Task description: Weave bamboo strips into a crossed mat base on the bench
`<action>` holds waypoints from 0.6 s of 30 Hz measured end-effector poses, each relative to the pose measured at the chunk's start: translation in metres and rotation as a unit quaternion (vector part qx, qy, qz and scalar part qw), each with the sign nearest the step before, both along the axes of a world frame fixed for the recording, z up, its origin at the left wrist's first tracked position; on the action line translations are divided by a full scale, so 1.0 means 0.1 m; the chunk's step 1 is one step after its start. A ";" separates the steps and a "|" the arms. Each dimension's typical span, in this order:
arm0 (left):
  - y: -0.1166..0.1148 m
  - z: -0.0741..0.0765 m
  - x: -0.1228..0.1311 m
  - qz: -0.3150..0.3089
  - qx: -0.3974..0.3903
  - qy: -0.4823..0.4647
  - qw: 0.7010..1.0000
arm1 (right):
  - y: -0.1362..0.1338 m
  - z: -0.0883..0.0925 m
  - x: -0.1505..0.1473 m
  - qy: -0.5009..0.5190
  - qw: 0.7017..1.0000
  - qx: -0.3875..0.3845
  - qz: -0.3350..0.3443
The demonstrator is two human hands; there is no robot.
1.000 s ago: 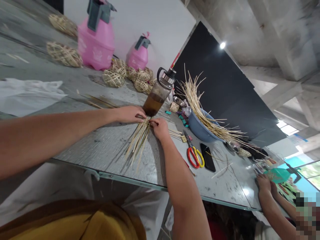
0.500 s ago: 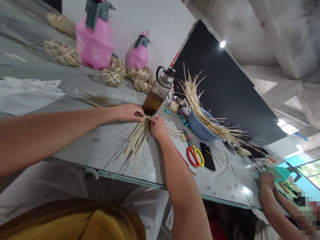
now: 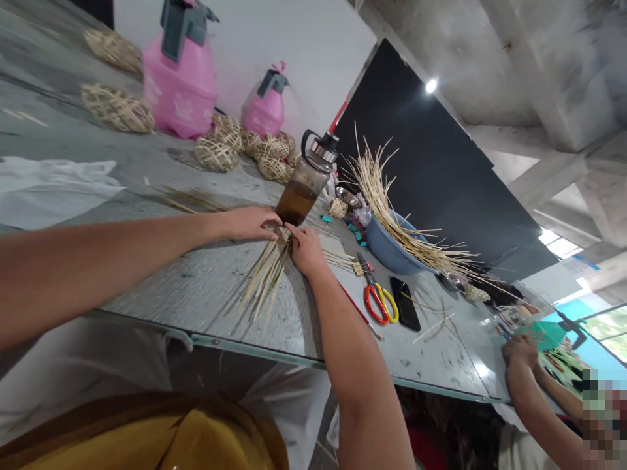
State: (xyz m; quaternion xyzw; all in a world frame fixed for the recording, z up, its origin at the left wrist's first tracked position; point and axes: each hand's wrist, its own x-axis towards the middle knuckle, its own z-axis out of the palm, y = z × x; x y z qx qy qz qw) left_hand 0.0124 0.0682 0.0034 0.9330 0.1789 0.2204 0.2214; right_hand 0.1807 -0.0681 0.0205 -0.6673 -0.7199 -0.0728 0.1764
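Observation:
A small piece of woven bamboo strips (image 3: 259,277) lies on the table, its loose ends fanning toward the front edge and more strips sticking out to the right. My left hand (image 3: 252,223) pinches the upper left of the weave between thumb and fingers. On the other side, my right hand (image 3: 306,249) grips the weave's right edge, its index finger stretched along the top toward my left fingertips. The fingers partly cover the woven part. Just behind both hands stands a clear bottle (image 3: 298,192) of brown liquid.
Scissors (image 3: 377,301), a phone (image 3: 405,303) and a thin red-handled brush (image 3: 360,307) lie to the right. Beyond is a blue basin (image 3: 392,245) of long strips. Pink spray bottles (image 3: 181,85) and woven balls (image 3: 218,153) stand at the back left. A co-worker's hands (image 3: 522,352) are far right.
My right index finger has straightened and reached up along the top of the weave toward my left fingertips. My left hand stays at the weave. The view has shifted slightly.

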 end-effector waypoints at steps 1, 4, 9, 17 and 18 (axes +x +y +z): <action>0.00 -0.01 0.00 0.020 -0.017 -0.003 1.000 | -0.01 0.01 -0.01 -0.014 1.000 -0.007 -0.001; 0.01 -0.02 -0.02 0.035 -0.046 -0.011 0.998 | -0.04 0.05 -0.06 -0.059 0.998 -0.026 0.000; 0.03 0.01 -0.05 0.010 -0.026 -0.007 1.000 | -0.05 0.07 -0.15 -0.078 0.996 -0.031 -0.023; 0.02 0.06 -0.05 0.005 -0.017 0.014 1.000 | -0.01 0.07 -0.02 0.078 0.996 -0.006 -0.043; 0.02 0.06 -0.06 0.000 -0.013 0.013 1.000 | -0.01 0.08 0.02 0.100 0.994 -0.002 -0.043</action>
